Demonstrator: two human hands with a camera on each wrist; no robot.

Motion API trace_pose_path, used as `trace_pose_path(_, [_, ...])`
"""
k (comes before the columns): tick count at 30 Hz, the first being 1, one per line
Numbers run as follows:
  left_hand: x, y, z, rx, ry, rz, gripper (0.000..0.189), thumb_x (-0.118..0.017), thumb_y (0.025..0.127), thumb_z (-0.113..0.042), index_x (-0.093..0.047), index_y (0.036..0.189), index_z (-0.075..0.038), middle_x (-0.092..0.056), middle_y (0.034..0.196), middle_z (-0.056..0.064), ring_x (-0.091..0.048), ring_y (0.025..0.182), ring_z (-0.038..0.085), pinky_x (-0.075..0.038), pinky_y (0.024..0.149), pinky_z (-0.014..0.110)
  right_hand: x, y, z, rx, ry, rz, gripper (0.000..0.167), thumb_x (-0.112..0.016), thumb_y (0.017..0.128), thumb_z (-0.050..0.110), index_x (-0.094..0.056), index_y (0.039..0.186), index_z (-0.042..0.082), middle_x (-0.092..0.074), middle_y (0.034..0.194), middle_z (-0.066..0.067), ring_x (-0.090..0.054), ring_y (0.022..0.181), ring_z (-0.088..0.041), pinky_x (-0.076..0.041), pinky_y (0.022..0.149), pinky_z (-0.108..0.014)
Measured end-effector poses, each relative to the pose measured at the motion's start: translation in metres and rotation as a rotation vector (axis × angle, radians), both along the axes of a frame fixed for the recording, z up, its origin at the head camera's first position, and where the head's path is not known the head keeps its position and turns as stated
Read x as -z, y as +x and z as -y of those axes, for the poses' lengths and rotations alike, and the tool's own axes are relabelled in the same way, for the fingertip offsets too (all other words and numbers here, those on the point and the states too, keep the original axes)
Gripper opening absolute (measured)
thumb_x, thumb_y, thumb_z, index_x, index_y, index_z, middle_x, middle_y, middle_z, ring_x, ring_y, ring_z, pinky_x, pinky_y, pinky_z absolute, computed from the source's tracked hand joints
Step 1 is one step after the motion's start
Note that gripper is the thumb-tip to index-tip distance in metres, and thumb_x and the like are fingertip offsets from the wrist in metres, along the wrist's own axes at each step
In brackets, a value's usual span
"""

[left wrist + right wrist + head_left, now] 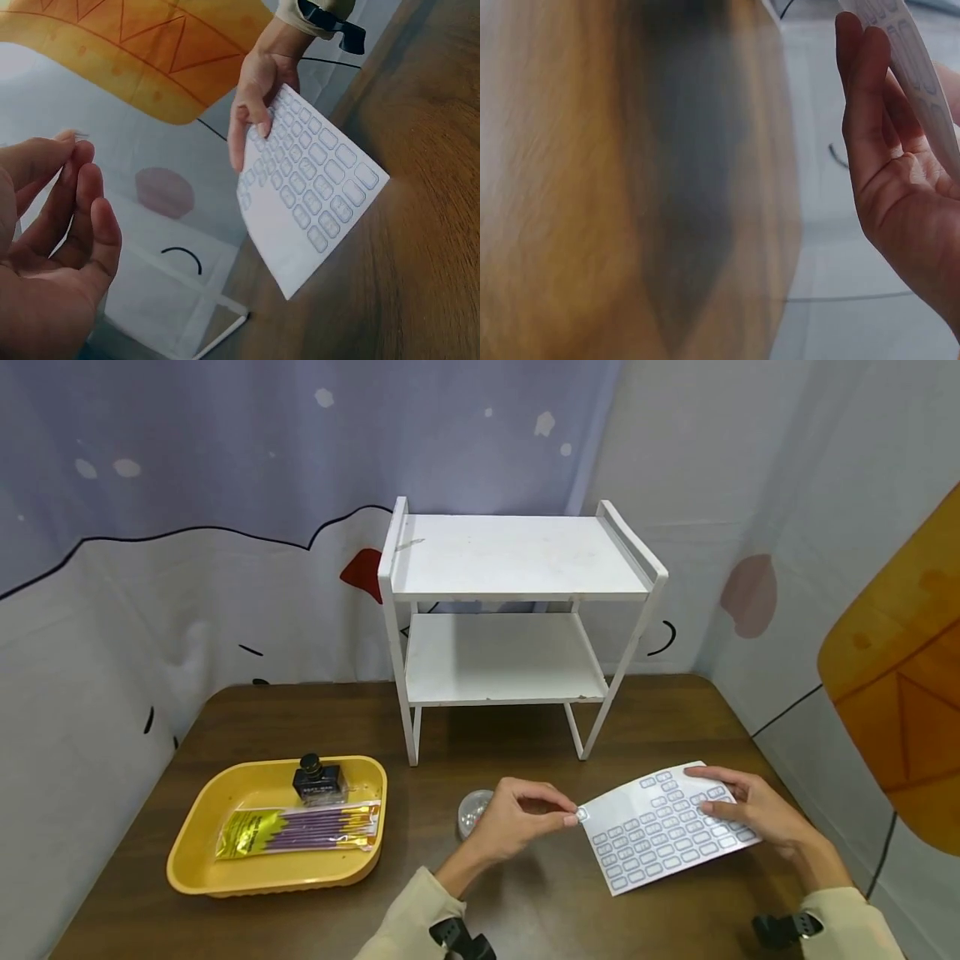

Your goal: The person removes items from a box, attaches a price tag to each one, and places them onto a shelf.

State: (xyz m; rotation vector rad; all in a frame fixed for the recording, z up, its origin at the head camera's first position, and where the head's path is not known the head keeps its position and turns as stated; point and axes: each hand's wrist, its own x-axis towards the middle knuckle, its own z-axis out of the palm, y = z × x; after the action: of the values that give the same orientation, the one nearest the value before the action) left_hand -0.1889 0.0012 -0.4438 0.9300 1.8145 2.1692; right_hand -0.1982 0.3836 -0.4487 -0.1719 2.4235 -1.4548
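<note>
My right hand [761, 814] grips a white sheet of labels [660, 827] by its right edge, thumb on the printed face and fingers behind. Rows of blue-outlined labels cover much of the sheet, with a blank stretch along its upper left part. Between thumb and index finger, my left hand [513, 818] pinches a small label [582, 814], at the sheet's left corner in the head view. In the left wrist view only a thin edge of that label [81, 136] shows at the fingertips. Just left of my left hand stands a small clear glass container [472, 810], partly hidden by it.
A yellow tray [187, 860] on the left of the brown table [420, 902] holds a dark ink bottle [318, 782] and a packet of purple-handled brushes [300, 829]. At the back stands a white two-tier shelf [517, 556]. Printed curtains hang behind and to the right.
</note>
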Motion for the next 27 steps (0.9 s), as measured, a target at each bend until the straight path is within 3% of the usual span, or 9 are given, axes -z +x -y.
trace_pose_path(3, [0.002,-0.001,0.004,0.027,-0.012,0.006,0.015,-0.074,0.081,0.009,-0.070,0.093,0.018,-0.067,0.093,0.038,-0.063,0.076,0.000,-0.052,0.069,0.014,0.007,0.000,-0.006,0.056,0.072,0.006,0.062,-0.071,0.091,0.016,-0.046,0.145,-0.003,-0.052,0.138,-0.029,-0.066,0.076,-0.014,-0.057,0.064,-0.029])
trace_pose_path(6, [0.003,-0.002,0.007,0.062,-0.030,0.010,0.017,-0.074,0.081,0.010,-0.070,0.095,0.018,-0.066,0.094,0.038,-0.063,0.077,-0.001,-0.051,0.068,0.013,0.015,0.001,-0.010,0.074,0.180,-0.009,0.063,-0.073,0.089,0.018,-0.049,0.143,-0.003,-0.033,0.152,-0.037,-0.063,0.091,-0.019,-0.053,0.072,-0.029])
trace_pose_path(8, [0.004,-0.003,0.010,0.070,-0.047,0.013,0.018,-0.074,0.080,0.009,-0.070,0.096,0.018,-0.066,0.094,0.038,-0.062,0.076,-0.001,-0.051,0.067,0.013,0.019,0.001,-0.010,0.061,0.234,-0.024,0.062,-0.075,0.087,0.017,-0.052,0.141,-0.004,-0.032,0.152,-0.039,-0.061,0.108,-0.034,-0.052,0.087,-0.041])
trace_pose_path(10, [0.004,-0.003,0.012,0.055,-0.073,0.013,0.018,-0.075,0.081,0.006,-0.071,0.096,0.015,-0.067,0.094,0.035,-0.062,0.076,-0.001,-0.051,0.067,0.013,0.021,0.001,-0.009,0.042,0.281,-0.057,0.060,-0.077,0.084,0.015,-0.055,0.137,-0.005,-0.035,0.149,-0.041,-0.050,0.124,-0.049,-0.045,0.098,-0.055])
trace_pose_path(13, [0.005,-0.003,0.015,0.007,-0.112,0.009,0.016,-0.075,0.084,0.001,-0.072,0.096,0.012,-0.069,0.093,0.031,-0.062,0.076,-0.001,-0.052,0.069,0.015,0.024,0.000,-0.005,0.012,0.306,-0.099,0.058,-0.078,0.080,0.009,-0.058,0.132,-0.006,-0.039,0.144,-0.043,-0.034,0.133,-0.063,-0.032,0.101,-0.073])
trace_pose_path(18, [0.008,-0.003,0.020,-0.036,-0.154,0.002,0.017,-0.074,0.085,0.000,-0.072,0.099,0.010,-0.069,0.092,0.029,-0.061,0.076,0.000,-0.053,0.071,0.017,0.024,-0.002,-0.001,-0.006,0.361,-0.133,0.059,-0.079,0.077,0.004,-0.058,0.131,-0.008,-0.042,0.141,-0.045,-0.036,0.130,-0.064,-0.032,0.100,-0.075])
trace_pose_path(21, [0.009,-0.004,0.024,-0.044,-0.172,0.008,0.019,-0.074,0.085,0.000,-0.071,0.101,0.011,-0.068,0.092,0.029,-0.060,0.076,0.001,-0.052,0.071,0.017,0.023,-0.002,-0.001,-0.004,0.435,-0.163,0.061,-0.080,0.076,0.003,-0.057,0.130,-0.009,-0.047,0.135,-0.044,-0.049,0.120,-0.057,-0.040,0.096,-0.069])
trace_pose_path(24, [0.009,-0.004,0.028,-0.060,-0.198,0.021,0.021,-0.074,0.084,-0.001,-0.071,0.102,0.010,-0.069,0.093,0.028,-0.060,0.076,0.001,-0.052,0.071,0.017,0.019,-0.002,-0.001,0.007,0.532,-0.180,0.061,-0.081,0.076,0.005,-0.056,0.130,-0.009,-0.062,0.112,-0.033,-0.059,0.093,-0.039,-0.050,0.079,-0.051])
trace_pose_path(27, [0.008,-0.003,0.035,-0.069,-0.211,0.027,0.023,-0.074,0.084,0.000,-0.071,0.104,0.010,-0.069,0.093,0.028,-0.060,0.076,0.001,-0.053,0.071,0.018,0.013,-0.003,0.000,0.024,0.609,-0.184,0.060,-0.081,0.076,0.007,-0.056,0.128,-0.010,-0.063,0.097,-0.020,-0.055,0.082,-0.026,-0.046,0.068,-0.039])
